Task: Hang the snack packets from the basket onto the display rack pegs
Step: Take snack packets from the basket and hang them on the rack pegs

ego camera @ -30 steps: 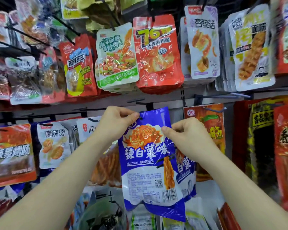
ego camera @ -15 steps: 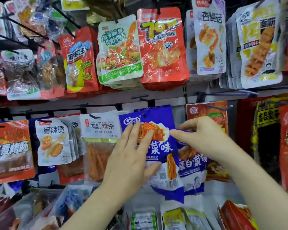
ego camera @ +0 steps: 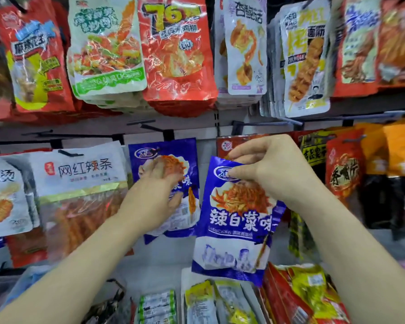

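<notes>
While R hand (ego camera: 274, 169) pinches its top, blue packet (ego camera: 236, 225) hangs crinkled.

The blue packet (ego camera: 236, 220) pinched in the right hand (ego camera: 274, 174) is thin printed plastic film, glossy and creased near its lower edge. The hung blue packet (ego camera: 166, 153) has the same shiny film. The red packet (ego camera: 178, 54) above is crinkled, foil-like plastic with bright glints. The white packet (ego camera: 80, 174) looks matt, with a clear plastic window below. The pegs (ego camera: 70, 153) are thin dark metal; the back panel (ego camera: 168, 256) is smooth matt grey.
</notes>
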`<action>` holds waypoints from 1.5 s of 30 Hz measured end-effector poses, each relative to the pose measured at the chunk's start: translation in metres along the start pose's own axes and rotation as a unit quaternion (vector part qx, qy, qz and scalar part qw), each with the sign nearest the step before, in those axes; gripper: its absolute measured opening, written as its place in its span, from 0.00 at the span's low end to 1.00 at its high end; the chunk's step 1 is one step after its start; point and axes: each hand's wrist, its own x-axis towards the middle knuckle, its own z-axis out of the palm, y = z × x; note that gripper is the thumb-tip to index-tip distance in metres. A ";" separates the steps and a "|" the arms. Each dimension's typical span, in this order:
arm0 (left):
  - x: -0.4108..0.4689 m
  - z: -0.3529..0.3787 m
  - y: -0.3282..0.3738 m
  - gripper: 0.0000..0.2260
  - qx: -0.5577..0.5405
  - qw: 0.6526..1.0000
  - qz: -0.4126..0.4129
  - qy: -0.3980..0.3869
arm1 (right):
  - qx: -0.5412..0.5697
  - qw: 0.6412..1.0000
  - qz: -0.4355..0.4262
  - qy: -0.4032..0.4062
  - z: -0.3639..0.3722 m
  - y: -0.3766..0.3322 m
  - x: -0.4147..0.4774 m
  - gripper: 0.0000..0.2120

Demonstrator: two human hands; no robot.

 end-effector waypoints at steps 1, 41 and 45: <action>-0.005 -0.005 0.005 0.15 -0.086 0.996 -0.003 0.004 | 0.011 1.000 0.005 -0.005 0.002 -0.001 -0.001 0.09; -0.013 -0.084 -0.012 0.04 -0.464 0.837 -0.201 0.208 | 0.141 0.989 0.012 -0.034 0.097 -0.015 0.024 0.15; -0.009 -0.079 -0.015 0.04 -0.455 0.843 -0.200 0.206 | 0.134 0.991 0.012 -0.024 0.098 -0.017 0.025 0.15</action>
